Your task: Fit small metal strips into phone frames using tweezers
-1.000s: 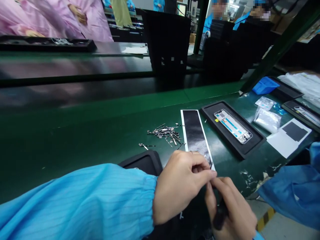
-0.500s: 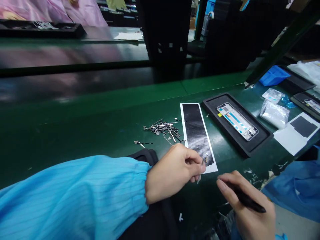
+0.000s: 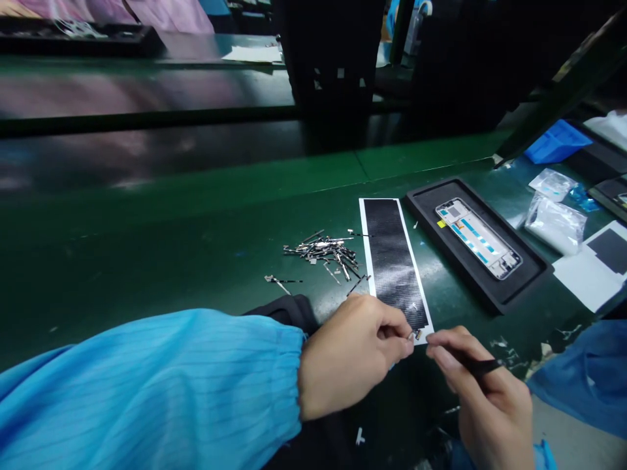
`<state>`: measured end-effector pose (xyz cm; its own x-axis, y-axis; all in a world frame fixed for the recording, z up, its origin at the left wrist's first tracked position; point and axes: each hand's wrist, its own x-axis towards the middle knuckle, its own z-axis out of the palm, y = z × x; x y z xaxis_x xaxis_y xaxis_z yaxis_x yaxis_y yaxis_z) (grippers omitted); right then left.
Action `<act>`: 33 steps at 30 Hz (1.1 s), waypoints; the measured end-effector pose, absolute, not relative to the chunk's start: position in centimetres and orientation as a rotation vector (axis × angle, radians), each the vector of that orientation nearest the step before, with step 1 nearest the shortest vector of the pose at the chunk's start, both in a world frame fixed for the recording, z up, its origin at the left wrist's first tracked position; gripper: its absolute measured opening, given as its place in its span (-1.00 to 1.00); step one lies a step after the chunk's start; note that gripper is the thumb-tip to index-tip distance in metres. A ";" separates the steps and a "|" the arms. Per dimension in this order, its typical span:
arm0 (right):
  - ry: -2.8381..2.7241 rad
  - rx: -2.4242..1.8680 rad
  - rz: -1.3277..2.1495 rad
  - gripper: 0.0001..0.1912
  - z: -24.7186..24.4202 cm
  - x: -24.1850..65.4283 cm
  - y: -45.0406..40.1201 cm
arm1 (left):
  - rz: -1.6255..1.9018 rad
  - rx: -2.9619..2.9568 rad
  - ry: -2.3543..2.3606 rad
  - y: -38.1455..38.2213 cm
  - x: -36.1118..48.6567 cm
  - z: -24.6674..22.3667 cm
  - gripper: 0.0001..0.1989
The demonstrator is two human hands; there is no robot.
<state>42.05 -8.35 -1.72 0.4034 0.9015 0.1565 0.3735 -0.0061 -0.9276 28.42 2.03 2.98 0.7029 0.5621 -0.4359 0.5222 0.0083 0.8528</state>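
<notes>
Head view: pinched hands (image 3: 355, 356) hold a tiny gold-ended part (image 3: 418, 334), left; black tool (image 3: 482, 367), right.

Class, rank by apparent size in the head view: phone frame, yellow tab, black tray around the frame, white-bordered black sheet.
1. Black tray
2. White-bordered black sheet, partly hidden by the left hand
3. Phone frame
4. Yellow tab
</notes>
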 end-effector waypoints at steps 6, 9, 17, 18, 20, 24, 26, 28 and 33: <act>-1.194 -1.568 0.696 -0.94 -1.5 41.1 -7.8 | 0.049 1.719 0.834 1.5 28.5 2.5 -0.80; -1.139 -1.532 0.761 -0.94 -1.4 41.0 -7.8 | 0.020 1.636 0.854 1.4 28.6 2.6 -0.82; -1.029 -1.325 0.787 -0.88 0.0 40.9 -8.3 | -0.056 1.172 0.639 2.0 28.0 5.3 -0.85; -1.065 -1.284 0.797 -0.86 0.3 41.0 -8.4 | -0.044 1.151 0.603 2.0 27.8 5.8 -0.84; -1.148 -1.212 0.803 -0.83 0.9 41.0 -8.4 | -0.032 1.142 0.609 1.7 27.3 6.6 -0.84; -1.235 -1.212 0.835 -0.85 1.7 40.4 -8.5 | 0.007 1.309 0.820 0.5 25.9 7.4 -0.89; -1.222 -1.294 0.825 -0.88 1.9 39.7 -8.5 | 0.090 1.455 0.893 -0.2 25.1 7.5 -0.88; -1.184 -1.416 0.724 -0.89 2.0 38.9 -8.7 | 0.157 1.559 0.932 -0.6 24.3 7.5 -0.87; -1.205 -1.499 0.546 -0.96 2.8 37.0 -8.6 | 0.205 1.656 0.970 -1.4 22.4 7.4 -0.87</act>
